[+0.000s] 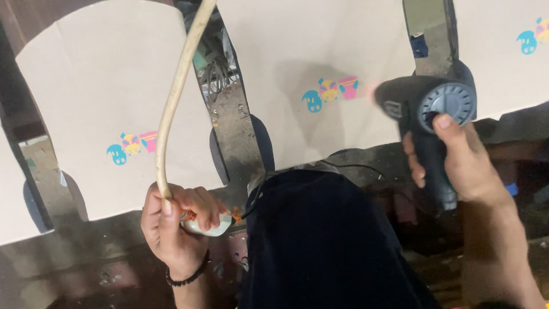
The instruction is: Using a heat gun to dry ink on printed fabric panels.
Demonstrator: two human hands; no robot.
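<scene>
Showing a worker's two hands over a bench, seen from a camera worn on the head. Three large sheets of tan cardboard with curved upper corners lie side by side across the upper part of the view: the left sheet [108, 109], the middle sheet [320, 51] and, cut off by the frame edge, the right sheet [503, 63]. Each carries a small printed motif in blue, yellow and pink; the motif on the middle sheet [330, 91] lies just left of the heat gun's nozzle. Dark gaps between the sheets show a cluttered floor beneath. Below the middle sheet, a dark navy cloth [326, 240] fills the lower centre, lying between the two forearms.

The right hand [457, 157] is closed around the handle of a black heat gun [426, 109], thumb resting on the grey round vent at its back end. The gun is held over the lower right corner of the middle sheet, its nozzle pointing left and blurred.

A long, pale tube [174, 91] rises from the left hand in a bend and leaves the frame at the top, crossing the gap between the left and middle sheets. The left hand [171, 220], with a dark beaded bracelet [189, 277] on its wrist, is clenched around the tube's lower end and a small white object with orange marks [211, 226]; what that object is cannot be told. This hand sits at the lower edge of the left sheet, just left of the cloth.
</scene>
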